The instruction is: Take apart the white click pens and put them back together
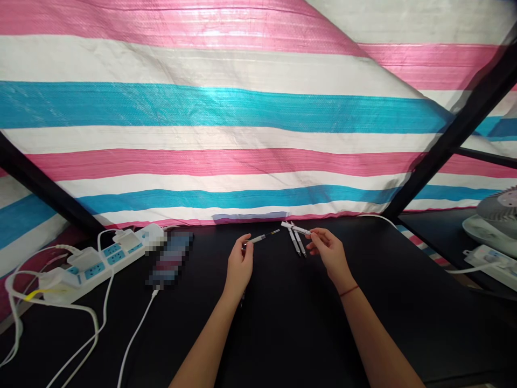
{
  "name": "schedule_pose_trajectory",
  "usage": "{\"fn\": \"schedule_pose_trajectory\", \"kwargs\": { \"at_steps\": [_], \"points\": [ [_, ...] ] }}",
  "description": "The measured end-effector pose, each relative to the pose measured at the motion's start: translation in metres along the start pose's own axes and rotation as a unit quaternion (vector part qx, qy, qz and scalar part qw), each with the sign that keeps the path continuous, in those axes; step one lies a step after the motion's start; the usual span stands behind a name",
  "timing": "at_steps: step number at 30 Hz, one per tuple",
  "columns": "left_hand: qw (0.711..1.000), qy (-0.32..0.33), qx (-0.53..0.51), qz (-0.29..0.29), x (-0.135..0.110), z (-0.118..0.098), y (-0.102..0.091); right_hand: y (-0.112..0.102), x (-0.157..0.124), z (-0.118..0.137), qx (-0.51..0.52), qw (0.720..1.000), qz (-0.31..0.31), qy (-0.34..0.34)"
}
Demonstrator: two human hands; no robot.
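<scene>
My left hand is closed on a pen's lower part, pinched between thumb and fingers. A thin refill sticks out of it, pointing right and away from me. My right hand pinches the end of a white pen barrel, which points left, towards the refill but apart from it. Beneath that barrel, two white pens lie side by side on the black table, their tips towards me. A small dark thing by my left wrist is mostly hidden.
At the left stands a white power strip with plugs and looping white cables. A phone, blurred out, lies beside it on a charging cable. A striped sheet hangs behind. On the right are a fan and another power strip.
</scene>
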State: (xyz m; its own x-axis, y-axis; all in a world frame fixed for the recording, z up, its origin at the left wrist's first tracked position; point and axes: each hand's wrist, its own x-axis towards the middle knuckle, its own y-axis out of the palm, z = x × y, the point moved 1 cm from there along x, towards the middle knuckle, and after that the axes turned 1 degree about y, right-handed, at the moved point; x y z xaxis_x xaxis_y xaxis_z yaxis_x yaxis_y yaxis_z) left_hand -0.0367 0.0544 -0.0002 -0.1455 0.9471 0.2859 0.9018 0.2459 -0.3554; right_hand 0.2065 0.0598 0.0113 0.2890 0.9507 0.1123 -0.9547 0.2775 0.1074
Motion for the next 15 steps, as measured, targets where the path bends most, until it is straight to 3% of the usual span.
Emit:
{"fn": "schedule_pose_trajectory", "kwargs": {
  "at_steps": [5,15],
  "points": [
    [0.996,-0.055,-0.067,0.006,-0.0002,-0.0038,-0.0011,-0.0015,0.0020,-0.0031,-0.002,1.000,-0.004,-0.003],
    [0.995,-0.052,-0.088,0.006,-0.0007,-0.0087,-0.0014,-0.0031,0.0018,-0.0027,-0.002,1.000,-0.001,-0.017]
  ]
}}
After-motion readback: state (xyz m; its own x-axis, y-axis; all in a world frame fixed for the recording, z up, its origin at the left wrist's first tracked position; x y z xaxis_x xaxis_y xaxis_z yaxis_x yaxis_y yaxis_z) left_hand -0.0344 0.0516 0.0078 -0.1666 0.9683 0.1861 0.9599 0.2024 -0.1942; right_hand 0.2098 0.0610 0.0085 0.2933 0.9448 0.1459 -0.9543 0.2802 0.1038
